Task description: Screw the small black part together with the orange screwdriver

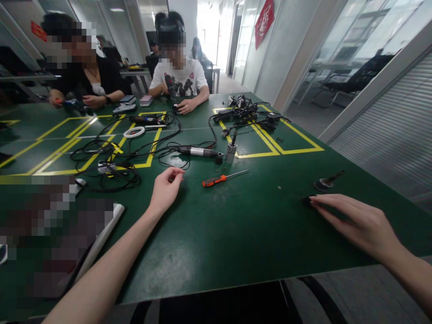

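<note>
My left hand (166, 188) rests on the green table (236, 225) with its fingers curled together in a pinch; what they hold, if anything, is too small to make out. An orange-handled screwdriver (222, 178) lies just to its right. My right hand (354, 220) lies flat with fingers stretched out, the fingertips touching a small black part (306, 201). A dark round disc with a stub (327, 182) sits a little beyond that hand.
A silver and black tool (199, 152), a small metal cylinder (231, 151), a white ring (134, 131) and tangled black cables (111, 166) lie mid-table inside yellow tape marks. More black gear (246, 112) is piled farther back. Two people sit across the table.
</note>
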A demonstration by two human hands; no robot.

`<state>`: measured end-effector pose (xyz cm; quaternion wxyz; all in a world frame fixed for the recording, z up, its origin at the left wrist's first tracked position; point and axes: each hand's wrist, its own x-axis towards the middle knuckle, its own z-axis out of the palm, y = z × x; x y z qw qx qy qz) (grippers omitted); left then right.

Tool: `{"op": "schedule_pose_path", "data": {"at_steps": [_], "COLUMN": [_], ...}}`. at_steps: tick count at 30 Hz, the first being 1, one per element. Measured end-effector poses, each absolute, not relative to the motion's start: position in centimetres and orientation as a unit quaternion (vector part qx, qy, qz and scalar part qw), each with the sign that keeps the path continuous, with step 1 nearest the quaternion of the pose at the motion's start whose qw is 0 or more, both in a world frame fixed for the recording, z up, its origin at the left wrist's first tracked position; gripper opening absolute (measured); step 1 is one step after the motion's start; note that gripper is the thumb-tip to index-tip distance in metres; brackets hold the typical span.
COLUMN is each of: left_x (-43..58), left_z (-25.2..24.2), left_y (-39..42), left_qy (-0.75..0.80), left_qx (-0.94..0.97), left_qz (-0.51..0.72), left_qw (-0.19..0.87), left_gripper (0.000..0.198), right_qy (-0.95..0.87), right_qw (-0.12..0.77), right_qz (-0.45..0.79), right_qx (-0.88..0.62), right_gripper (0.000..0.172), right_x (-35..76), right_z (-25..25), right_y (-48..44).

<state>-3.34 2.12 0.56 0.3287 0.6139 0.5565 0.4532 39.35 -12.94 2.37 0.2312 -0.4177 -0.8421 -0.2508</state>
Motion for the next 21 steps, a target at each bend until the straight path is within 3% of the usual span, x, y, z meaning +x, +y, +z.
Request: {"op": "schedule_pose_path", "data": {"at_steps": [21], "left_x": [-3.39], "left_z": [0.67], "left_y": [2.03], "left_qy": [0.550], "left_qx": [0.624], "left_qz": [0.447], "left_qw": [0.330], "left_gripper": [0.021], "right_qy": [-0.819], "right_qw": [0.276], "right_qz": [-0.114], "right_qx": [-0.490], "right_gripper": [0.025], "right_x": [40.35], "right_z": [2.99], "right_y": [-12.03]}}
